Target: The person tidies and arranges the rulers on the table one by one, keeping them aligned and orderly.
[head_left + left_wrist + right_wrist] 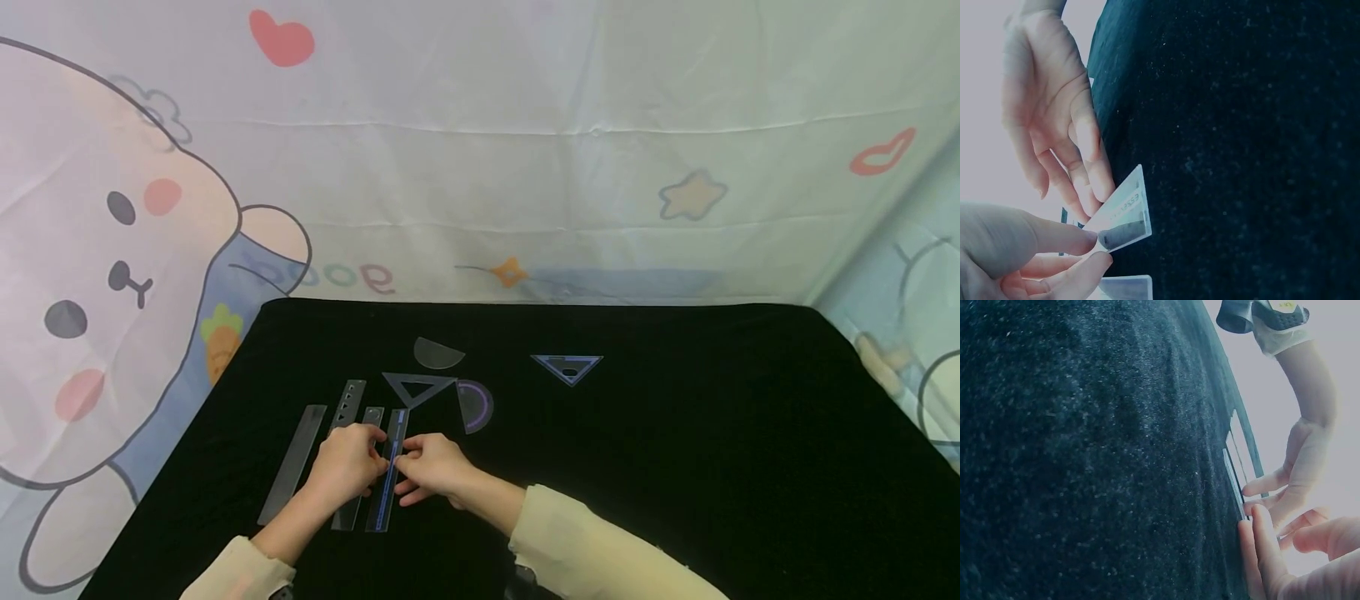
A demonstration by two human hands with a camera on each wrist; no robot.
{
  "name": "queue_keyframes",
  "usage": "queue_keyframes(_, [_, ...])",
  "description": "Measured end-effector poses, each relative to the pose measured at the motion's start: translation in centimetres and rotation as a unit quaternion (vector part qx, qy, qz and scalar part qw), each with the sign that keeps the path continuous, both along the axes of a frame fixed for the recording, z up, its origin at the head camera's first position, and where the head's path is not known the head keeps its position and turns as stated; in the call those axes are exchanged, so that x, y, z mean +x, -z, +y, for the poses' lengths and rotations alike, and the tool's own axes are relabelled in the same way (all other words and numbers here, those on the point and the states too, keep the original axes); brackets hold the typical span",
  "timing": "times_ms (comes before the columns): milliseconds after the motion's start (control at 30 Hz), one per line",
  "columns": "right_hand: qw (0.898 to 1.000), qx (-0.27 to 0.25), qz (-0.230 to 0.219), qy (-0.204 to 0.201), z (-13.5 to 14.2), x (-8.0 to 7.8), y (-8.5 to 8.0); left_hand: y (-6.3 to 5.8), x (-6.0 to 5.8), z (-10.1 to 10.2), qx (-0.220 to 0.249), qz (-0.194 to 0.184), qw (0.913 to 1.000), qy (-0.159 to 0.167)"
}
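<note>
A clear ruler with a blue stripe (387,479) lies between both hands in the head view. My left hand (351,460) pinches a clear ruler (1125,215) between thumb and finger in the left wrist view, where it looks tilted. My right hand (437,468) is at the right edge of the blue-striped ruler, fingertips touching or almost touching it; its fingers look fairly straight in the left wrist view. Partly behind my left hand are a second clear ruler (346,515) and a ruler with cut-out shapes (348,403). A plain wide ruler (292,465) lies farther left.
Beyond the hands lie a clear set square (393,384), a clear protractor (437,354) and a purple-marked protractor (476,407). A blue set square (566,369) sits farther right on the black cloth (675,450). A printed curtain (480,183) hangs behind.
</note>
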State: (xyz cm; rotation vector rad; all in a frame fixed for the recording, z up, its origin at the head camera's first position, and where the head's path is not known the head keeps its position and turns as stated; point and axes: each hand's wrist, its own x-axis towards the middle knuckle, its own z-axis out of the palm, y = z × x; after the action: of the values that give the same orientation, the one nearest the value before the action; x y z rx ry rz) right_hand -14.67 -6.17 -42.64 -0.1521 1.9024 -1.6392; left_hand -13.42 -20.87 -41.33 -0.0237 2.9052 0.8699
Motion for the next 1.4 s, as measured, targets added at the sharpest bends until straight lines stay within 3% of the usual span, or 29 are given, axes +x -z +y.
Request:
queue_keyframes(667, [1.0,-0.006,-0.002,-0.003,-0.06,-0.27,0.16,0.54,-0.03,-0.17,-0.025,0.027,0.9993,0.008])
queue_keyframes(1400, [1.0,-0.005,0.002,-0.005,0.56,-1.02,-0.08,0.18,-0.04,-0.18,-0.025,0.016,0.9995,0.008])
